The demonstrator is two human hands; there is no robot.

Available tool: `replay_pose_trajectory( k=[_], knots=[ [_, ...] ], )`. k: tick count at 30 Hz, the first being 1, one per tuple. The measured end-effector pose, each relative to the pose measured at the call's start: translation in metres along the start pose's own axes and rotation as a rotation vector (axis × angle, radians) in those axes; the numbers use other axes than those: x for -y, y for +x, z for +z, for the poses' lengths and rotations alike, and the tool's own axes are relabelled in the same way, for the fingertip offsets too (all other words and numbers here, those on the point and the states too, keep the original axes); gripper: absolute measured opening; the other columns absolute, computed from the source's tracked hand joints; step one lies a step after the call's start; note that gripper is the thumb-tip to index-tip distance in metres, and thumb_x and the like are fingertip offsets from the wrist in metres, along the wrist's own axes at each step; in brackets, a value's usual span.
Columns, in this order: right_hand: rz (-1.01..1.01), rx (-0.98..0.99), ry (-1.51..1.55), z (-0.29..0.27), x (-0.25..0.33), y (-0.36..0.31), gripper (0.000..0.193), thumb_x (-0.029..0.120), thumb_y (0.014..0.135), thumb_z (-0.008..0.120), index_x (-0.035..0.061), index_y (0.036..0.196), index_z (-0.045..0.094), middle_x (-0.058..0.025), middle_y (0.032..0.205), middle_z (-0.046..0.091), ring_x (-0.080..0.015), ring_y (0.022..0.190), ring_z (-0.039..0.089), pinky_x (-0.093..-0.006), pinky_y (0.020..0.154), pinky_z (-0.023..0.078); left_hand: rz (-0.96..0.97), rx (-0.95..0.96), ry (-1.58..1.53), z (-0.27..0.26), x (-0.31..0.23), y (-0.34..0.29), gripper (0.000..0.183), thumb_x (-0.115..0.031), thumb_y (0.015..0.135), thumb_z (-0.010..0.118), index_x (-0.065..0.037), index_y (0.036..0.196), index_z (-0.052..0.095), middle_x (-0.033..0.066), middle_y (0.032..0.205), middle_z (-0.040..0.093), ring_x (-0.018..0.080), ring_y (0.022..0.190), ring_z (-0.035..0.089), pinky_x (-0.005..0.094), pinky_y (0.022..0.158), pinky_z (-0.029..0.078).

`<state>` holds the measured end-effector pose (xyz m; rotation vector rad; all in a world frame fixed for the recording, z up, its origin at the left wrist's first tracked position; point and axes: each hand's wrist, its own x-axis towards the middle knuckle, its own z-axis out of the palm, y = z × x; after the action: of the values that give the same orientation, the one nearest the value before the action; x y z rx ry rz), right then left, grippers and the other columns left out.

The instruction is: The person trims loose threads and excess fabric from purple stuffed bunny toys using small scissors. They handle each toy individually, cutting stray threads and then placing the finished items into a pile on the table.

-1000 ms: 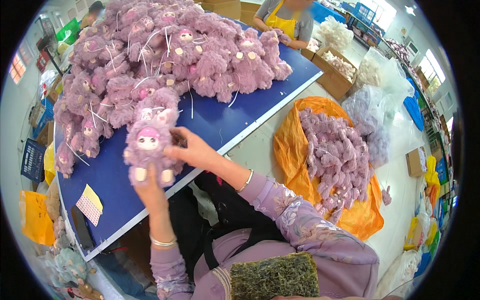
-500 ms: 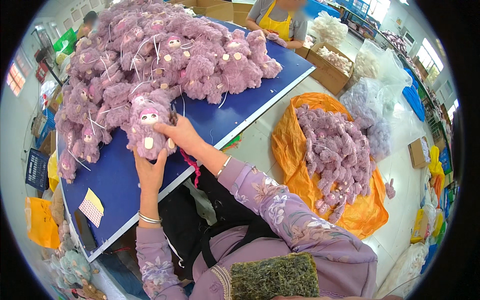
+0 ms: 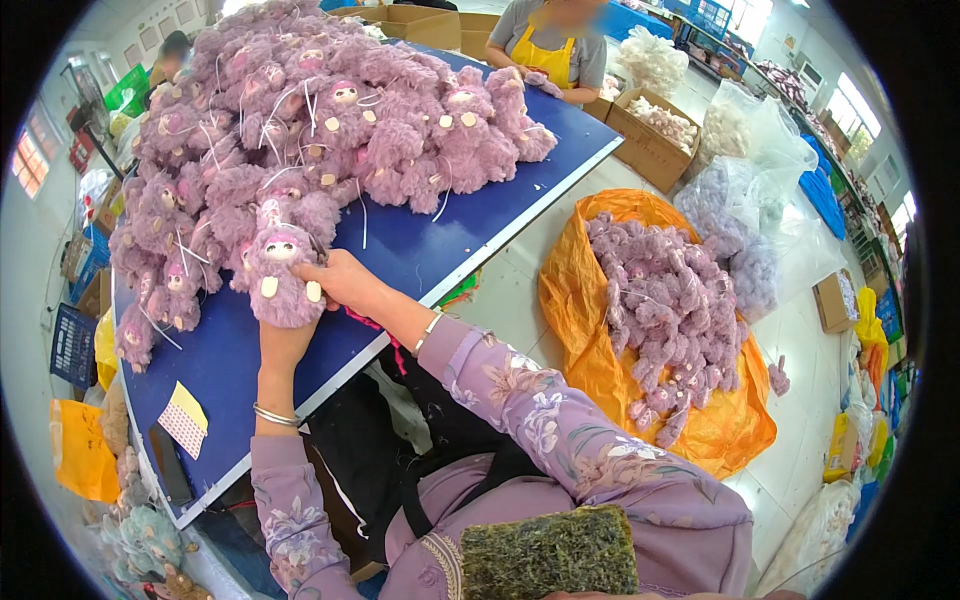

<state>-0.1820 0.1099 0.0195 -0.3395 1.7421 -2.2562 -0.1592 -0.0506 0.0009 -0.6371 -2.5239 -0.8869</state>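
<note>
My left hand [image 3: 288, 338] holds up a purple plush doll [image 3: 285, 290] from below, its fingers mostly hidden behind the fur. The doll has a pale face, a pink forehead and cream feet, and faces me. At the doll's right side, my right hand [image 3: 345, 280] is closed, thumb toward the face. A small dark tool [image 3: 320, 257] shows by its fingers, too covered to name. From beneath that hand hangs a pink braided cord [image 3: 398, 358]. Just beyond lies a big heap of similar plush dolls [image 3: 400, 130], with white strings trailing from several.
The blue table [image 3: 500, 180] has a pale edge. A dotted sticker sheet [image 3: 183, 420] and a dark flat object [image 3: 170, 465] lie near its left corner. An orange sack [image 3: 570, 310] of purple plush pieces stands right on the floor. Across the table is a person in a yellow apron [image 3: 545, 50].
The doll has come lower and nearer to me, tipping so its head looks foreshortened. Both hands moved with it, slightly left; the left hand is now more covered by the doll.
</note>
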Motion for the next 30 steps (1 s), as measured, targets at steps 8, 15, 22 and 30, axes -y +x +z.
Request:
replay_pose_trajectory(
  k=[8, 15, 22, 30],
  knots=[
    [-0.111, -0.083, 0.254, -0.036, 0.016, -0.035, 0.013, 0.014, 0.086, 0.07, 0.0062, 0.088, 0.06, 0.0034, 0.073, 0.056, -0.0064, 0.061, 0.052, -0.024, 0.053, 0.041, -0.11, -0.17, 0.331, -0.05, 0.015, -0.02, 0.023, -0.011, 0.081, 0.065, 0.002, 0.101, 0.066, 0.0179, 0.14, 0.048, 0.0412, 0.134, 0.034, 0.0438, 0.108, 0.032],
    [-0.176, 0.1, -0.234, -0.022, 0.032, -0.086, 0.02, 0.014, 0.085, 0.071, 0.0023, 0.095, 0.058, 0.0028, 0.079, 0.058, -0.0047, 0.071, 0.05, -0.0239, 0.062, 0.042, -0.529, -0.205, -1.271, -0.019, -0.083, -0.055, 0.051, -0.026, 0.094, 0.056, 0.003, 0.135, 0.043, 0.0129, 0.122, 0.057, 0.0196, 0.105, 0.059, 0.0353, 0.089, 0.049],
    [-0.113, 0.356, -0.377, -0.032, 0.021, -0.108, 0.014, 0.013, 0.084, 0.067, 0.003, 0.091, 0.06, 0.0055, 0.072, 0.052, -0.0047, 0.069, 0.044, -0.0234, 0.061, 0.039, -0.582, -0.053, -1.291, -0.019, -0.075, -0.081, 0.063, -0.018, 0.079, 0.072, 0.004, 0.131, 0.044, 0.0116, 0.116, 0.057, 0.021, 0.105, 0.06, 0.0359, 0.092, 0.049],
    [-0.025, 0.329, -0.345, -0.03, 0.019, -0.071, 0.033, 0.032, 0.097, 0.049, 0.0027, 0.098, 0.064, -0.0002, 0.08, 0.065, -0.0055, 0.053, 0.042, -0.023, 0.048, 0.036, -0.656, -0.297, -1.368, -0.016, -0.075, -0.111, 0.058, -0.017, 0.084, 0.067, 0.002, 0.133, 0.041, 0.0122, 0.116, 0.057, 0.0228, 0.104, 0.06, 0.0368, 0.092, 0.05]
  ],
)
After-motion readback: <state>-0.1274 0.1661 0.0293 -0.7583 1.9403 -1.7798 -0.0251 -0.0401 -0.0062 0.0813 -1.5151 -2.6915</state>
